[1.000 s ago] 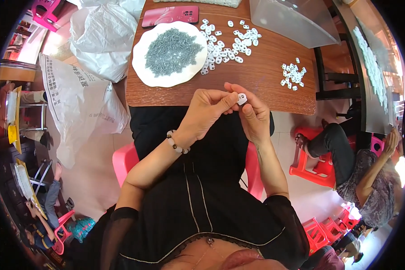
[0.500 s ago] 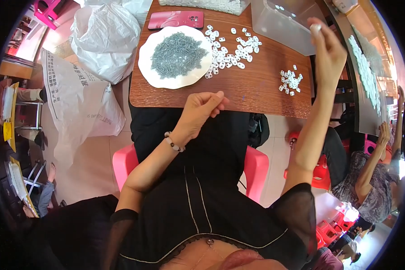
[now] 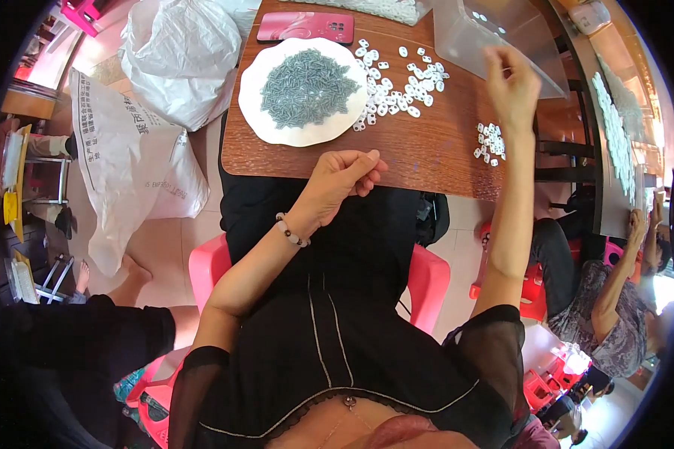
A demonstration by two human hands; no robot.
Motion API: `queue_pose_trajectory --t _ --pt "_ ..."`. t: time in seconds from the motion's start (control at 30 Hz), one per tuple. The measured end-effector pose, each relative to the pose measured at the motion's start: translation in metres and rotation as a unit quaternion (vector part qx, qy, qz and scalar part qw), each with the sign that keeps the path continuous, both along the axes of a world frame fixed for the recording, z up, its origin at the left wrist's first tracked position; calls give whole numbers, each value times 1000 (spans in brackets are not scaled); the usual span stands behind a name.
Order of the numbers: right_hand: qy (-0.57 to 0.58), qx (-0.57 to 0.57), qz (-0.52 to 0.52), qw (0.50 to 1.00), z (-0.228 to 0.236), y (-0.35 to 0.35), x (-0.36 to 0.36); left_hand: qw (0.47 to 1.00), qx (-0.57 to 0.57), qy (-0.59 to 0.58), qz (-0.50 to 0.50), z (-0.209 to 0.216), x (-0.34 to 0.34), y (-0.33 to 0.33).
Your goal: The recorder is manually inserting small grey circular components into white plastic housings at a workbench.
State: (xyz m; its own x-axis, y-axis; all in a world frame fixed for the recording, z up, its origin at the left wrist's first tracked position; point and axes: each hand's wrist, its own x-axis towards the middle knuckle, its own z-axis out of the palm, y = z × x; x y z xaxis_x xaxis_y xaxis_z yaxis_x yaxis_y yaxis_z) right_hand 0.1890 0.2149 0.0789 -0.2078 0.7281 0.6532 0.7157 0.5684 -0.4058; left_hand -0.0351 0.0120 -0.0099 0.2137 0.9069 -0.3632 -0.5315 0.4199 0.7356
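My left hand (image 3: 343, 179) hovers at the table's near edge, thumb pressed against curled fingers. Whatever it may grip is hidden. My right hand (image 3: 513, 90) is raised by the near right part of a translucent plastic bin (image 3: 457, 37). Its fingers are loosely bent with a gap between them, and no piece shows there. A scalloped white plate (image 3: 251, 112) holds a heap of small grey-green rods (image 3: 307, 88). Right of it lie scattered white oval pieces with holes (image 3: 413, 111). A smaller cluster of these white pieces (image 3: 490, 142) rests near my right wrist.
A pink phone (image 3: 305, 27) lies beyond the plate on the brown wooden table (image 3: 427, 161). A tray of white pieces (image 3: 382, 7) stands at the far edge. White sacks (image 3: 176, 63) sit on the floor at left. Another person (image 3: 606, 307) sits at right by another table.
My right hand has moved left and slightly nearer from over the bin; the white piece at its fingertips no longer shows. The view has shifted a little. My left hand keeps its curled pose.
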Motion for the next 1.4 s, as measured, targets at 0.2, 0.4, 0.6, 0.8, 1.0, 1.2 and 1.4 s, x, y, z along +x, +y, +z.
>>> queue_pose_trajectory --t 0.2,0.4,0.6,0.8,1.0,1.2,1.4 --pt "-94 -164 62 980 -53 -54 -26 1000 0 23 -2 -2 4 2" --pt "-146 -147 77 975 -75 -52 -38 999 4 36 -3 -1 6 1" --pt "-187 -157 68 967 -70 -50 -46 999 1 39 -4 0 6 1" --pt "-204 -201 51 957 -64 -48 -49 999 7 41 -1 -1 7 1" --pt "-206 -186 36 960 -64 -47 -55 994 37 99 -23 3 10 -1" --pt "-198 -203 49 958 -64 -47 -54 987 83 135 -5 10 14 -10" --pt "-43 -187 60 980 -57 -74 -34 872 222 415 135 24 -14 0"
